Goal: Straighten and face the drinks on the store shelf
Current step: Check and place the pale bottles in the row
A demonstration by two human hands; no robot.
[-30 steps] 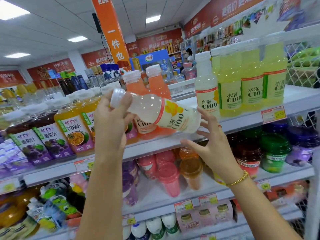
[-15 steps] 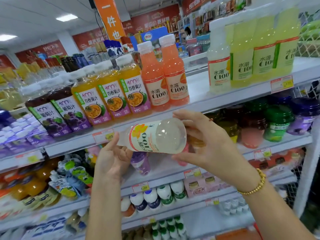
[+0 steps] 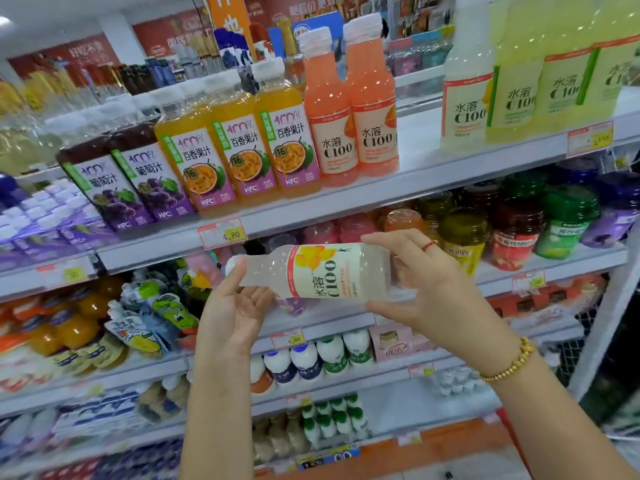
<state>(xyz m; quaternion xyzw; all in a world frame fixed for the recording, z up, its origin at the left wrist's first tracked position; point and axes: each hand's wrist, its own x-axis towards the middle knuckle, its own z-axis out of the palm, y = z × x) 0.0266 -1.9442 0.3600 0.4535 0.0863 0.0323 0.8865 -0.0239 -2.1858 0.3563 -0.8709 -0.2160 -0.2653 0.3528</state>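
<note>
A pale C100 bottle [image 3: 325,271] lies level in front of the second shelf, cap to the left, label facing me. My right hand [image 3: 433,292] grips its base end with thumb below and fingers on top. Under the neck sits my left hand [image 3: 239,310], palm up and fingers relaxed, only the thumb touching the neck. On the top shelf [image 3: 415,181] stand two pink C100 bottles [image 3: 349,109], then a bare gap [image 3: 419,140], then one pale C100 bottle [image 3: 465,98] and yellow-green C100 bottles [image 3: 540,64].
Left of the pink bottles stand passion fruit juices [image 3: 242,143] and grape juices [image 3: 131,181], labels forward. Jelly cups [image 3: 512,223] fill the second shelf behind my hands. Pouches [image 3: 149,323] and small milk bottles [image 3: 311,358] sit lower down. A white wire side panel [image 3: 606,341] closes the right end.
The bottle came down from top-shelf height to the second shelf. My left hand let go of the cap end and my right hand took the base. The label now faces me.
</note>
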